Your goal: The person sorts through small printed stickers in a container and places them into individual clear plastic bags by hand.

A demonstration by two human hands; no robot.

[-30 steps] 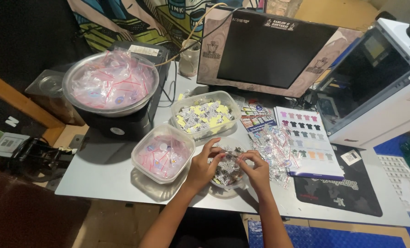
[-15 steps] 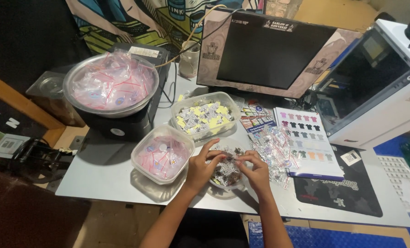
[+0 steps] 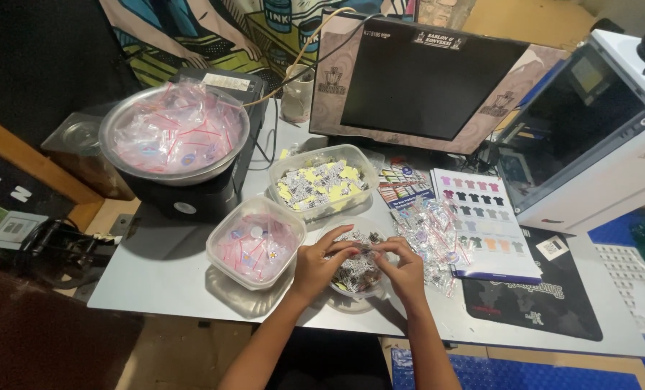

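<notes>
While my hands meet over the small clear tub (image 3: pixel 358 269) at the near edge of the table (image 3: pixel 163 267), I've got both sets of fingertips pinched on one tiny piece between them. My left hand (image 3: pixel 321 266) comes in from one side, my right hand (image 3: pixel 403 269) from the other, thumbs and forefingers closed together right above the tub's rim. What I'm pinching is too small and too covered by my fingers to name; it could be a little sticker or a small bag, I can't tell which. I'd judge it weighs almost nothing, thin, floppy and a bit slick, so the hold belongs at its edges with fingertips only, gently.

Just left of the tub sits a square container of pinkish bags (image 3: pixel 256 242), and behind it a longer container of yellow and white pieces (image 3: pixel 322 180). Off to my right lies a loose heap of clear little bags (image 3: pixel 427 231) spilling onto a colour chart card (image 3: pixel 485 224). Further back left, a big metal bowl (image 3: pixel 174 133) holds more bags. Most of the tub's contents are hidden under my hands, just a dark and white speckle.
</notes>
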